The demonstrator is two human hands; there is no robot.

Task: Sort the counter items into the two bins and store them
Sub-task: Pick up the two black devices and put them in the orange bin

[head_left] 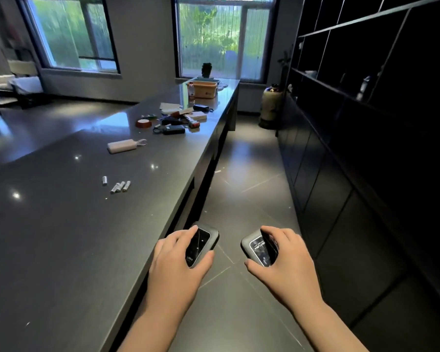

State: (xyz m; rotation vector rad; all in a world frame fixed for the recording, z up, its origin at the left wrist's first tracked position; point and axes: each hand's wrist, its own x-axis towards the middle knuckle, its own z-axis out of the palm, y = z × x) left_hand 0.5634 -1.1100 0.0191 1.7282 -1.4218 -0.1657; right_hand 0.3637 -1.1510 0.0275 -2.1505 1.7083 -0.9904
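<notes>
While you stand at the near end of the long dark bench (61, 224), both of your hands are out over the floor beside its edge, each carrying a device. Your left hand (178, 260) grips a dark grey device (201, 243) with a glossy black face; fingers (188, 233) curl over its far side, thumb pressed on the near edge. Your right hand (287, 260) grips a second grey device (259, 247) with a lit screen, fingers wrapped over its right side, thumb at the lower corner. The two devices are near each other but apart.

On the bench:
- Four small batteries (120, 186) lie ahead of you, three close together, one just to their left.
- White power bank (121, 146) with a looped cord, farther along.
- Beyond it, a loose cluster: a black power bank (173, 130), a roll of red tape (143, 123), a white box (198, 115), a black pouch (201, 107), and smaller bits too jumbled to tell.
- At the far end, an orange bin (205, 89) with a green bin (205, 79) just behind it; a small bottle (191, 90) with a red label stands upright just left of the orange one.

Dark shelving (366, 72) runs along your right side. A pale cylinder (271, 102) stands on the floor by the far window.
</notes>
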